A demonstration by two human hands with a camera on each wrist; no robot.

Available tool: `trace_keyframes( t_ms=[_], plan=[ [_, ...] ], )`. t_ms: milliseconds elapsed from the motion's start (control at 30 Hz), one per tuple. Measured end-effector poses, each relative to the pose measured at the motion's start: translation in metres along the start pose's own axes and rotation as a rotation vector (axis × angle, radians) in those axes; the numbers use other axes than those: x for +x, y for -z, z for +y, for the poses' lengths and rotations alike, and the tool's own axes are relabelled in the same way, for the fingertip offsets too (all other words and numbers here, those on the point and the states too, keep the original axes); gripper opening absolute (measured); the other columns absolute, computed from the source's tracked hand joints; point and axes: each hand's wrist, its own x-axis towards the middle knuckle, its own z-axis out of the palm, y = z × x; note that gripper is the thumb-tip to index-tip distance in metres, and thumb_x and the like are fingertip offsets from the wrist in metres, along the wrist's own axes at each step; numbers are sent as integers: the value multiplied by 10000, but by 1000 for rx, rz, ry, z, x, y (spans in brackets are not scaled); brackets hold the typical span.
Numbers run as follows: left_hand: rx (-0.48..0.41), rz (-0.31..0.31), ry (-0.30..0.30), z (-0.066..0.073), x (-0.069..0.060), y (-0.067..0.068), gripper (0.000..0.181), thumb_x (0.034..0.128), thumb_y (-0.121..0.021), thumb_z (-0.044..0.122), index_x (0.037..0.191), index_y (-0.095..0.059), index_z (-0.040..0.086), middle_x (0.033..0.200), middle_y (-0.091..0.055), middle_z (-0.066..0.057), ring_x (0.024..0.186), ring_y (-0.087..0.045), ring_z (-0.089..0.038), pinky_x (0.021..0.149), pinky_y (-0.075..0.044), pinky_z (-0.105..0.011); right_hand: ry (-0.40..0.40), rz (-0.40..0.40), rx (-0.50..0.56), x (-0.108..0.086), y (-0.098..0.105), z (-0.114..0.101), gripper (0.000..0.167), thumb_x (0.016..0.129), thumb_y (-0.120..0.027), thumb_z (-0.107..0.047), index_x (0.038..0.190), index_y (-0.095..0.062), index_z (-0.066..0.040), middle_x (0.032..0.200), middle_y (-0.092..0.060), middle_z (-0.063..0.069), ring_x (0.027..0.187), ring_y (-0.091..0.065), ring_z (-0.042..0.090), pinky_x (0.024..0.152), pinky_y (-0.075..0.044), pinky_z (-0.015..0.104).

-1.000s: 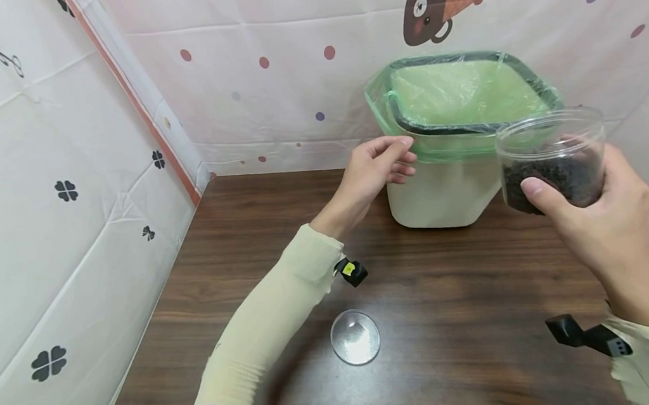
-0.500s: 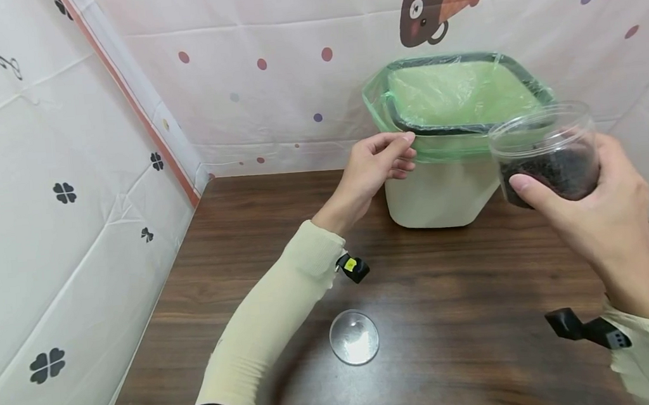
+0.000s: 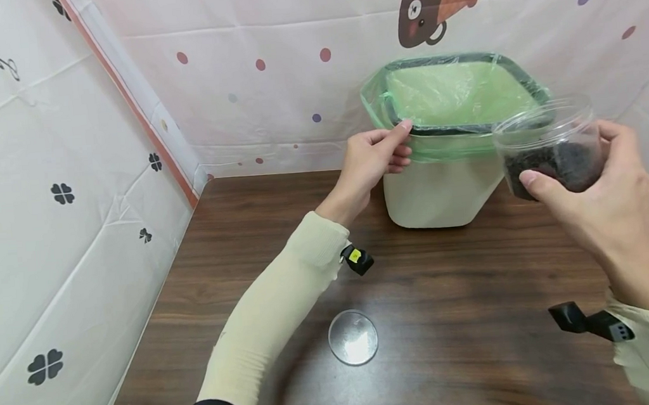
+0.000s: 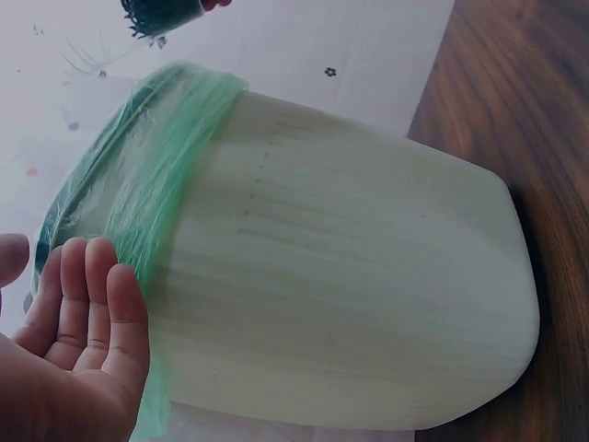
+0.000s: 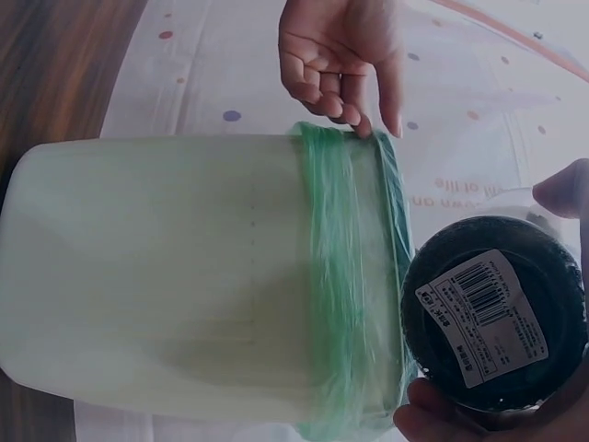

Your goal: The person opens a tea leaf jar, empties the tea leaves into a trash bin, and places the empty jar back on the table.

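A clear round tub (image 3: 552, 149), part filled with dark granular matter, is gripped by my right hand (image 3: 610, 196) beside the front right of the lined bin. Its mouth is uncovered and it leans a little to the left. The right wrist view shows a printed label (image 5: 485, 318) on its base. Green film (image 3: 459, 93) lines the pale bin (image 3: 444, 193) and folds over its rim. My left hand (image 3: 369, 161) is at the bin's front left corner, fingertips (image 4: 99, 253) against the film and thumb apart from them.
A small clear round disc (image 3: 353, 337) lies on the brown wooden table (image 3: 459, 319), between the forearms. Behind the bin stands a patterned white sheet (image 3: 271, 105); another patterned sheet (image 3: 93, 246) runs along the table's left edge.
My left hand has shifted slightly up at the bin's corner, its thumb now higher at the rim. The tub in my right hand has risen a little and leans more to the left.
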Motion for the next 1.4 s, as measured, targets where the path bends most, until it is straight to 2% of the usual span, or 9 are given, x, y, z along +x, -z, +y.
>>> trace_keyframes(
  t_ms=[167,367,600,867,1100,1267,1400],
  plan=[
    [17,23,19,2,3,-2,365,925,-743,393,871,-746,32,779,-703,-100,689,-701,-199,743,-606,-364,-1,-1,6,3,1,-1,781,754,-812,-255,1425,-419,-338,1146,-546,-137,908,-438,-35,821,-290,167],
    [27,37,30,3,5,-3,351,920,-755,369,845,-741,26,767,-699,-99,669,-696,-193,733,-608,-359,24,15,65,7,1,-3,777,747,-807,-204,1403,-405,-316,1046,-507,-227,872,-454,-40,814,-299,161],
    [17,32,32,3,7,-4,336,909,-769,351,831,-739,25,756,-694,-98,656,-691,-191,754,-607,-381,5,21,74,12,4,-5,792,754,-837,-221,1414,-406,-301,1060,-493,-198,928,-452,-39,826,-310,161],
    [30,43,28,3,8,-4,332,909,-767,354,824,-743,34,755,-695,-96,647,-683,-188,709,-607,-340,-20,15,61,18,6,-6,777,752,-860,-253,1408,-451,-334,1046,-516,-190,870,-486,-21,769,-329,171],
    [42,43,38,2,7,-4,331,910,-766,358,829,-745,38,759,-696,-94,648,-681,-183,723,-607,-347,20,67,121,23,7,-4,722,730,-864,-196,1362,-534,-310,1008,-551,-153,815,-508,-1,730,-351,163],
    [37,44,37,3,7,-4,334,911,-765,356,823,-741,35,753,-692,-91,643,-677,-176,717,-607,-344,37,83,111,27,7,-3,696,727,-869,-213,1349,-570,-309,916,-517,-109,752,-467,19,690,-335,186],
    [39,47,39,3,7,-4,335,910,-767,358,820,-738,37,752,-691,-89,640,-675,-174,719,-608,-346,38,89,113,30,8,-4,678,729,-868,-218,1341,-591,-304,923,-510,-113,743,-454,29,689,-325,195]
  ],
)
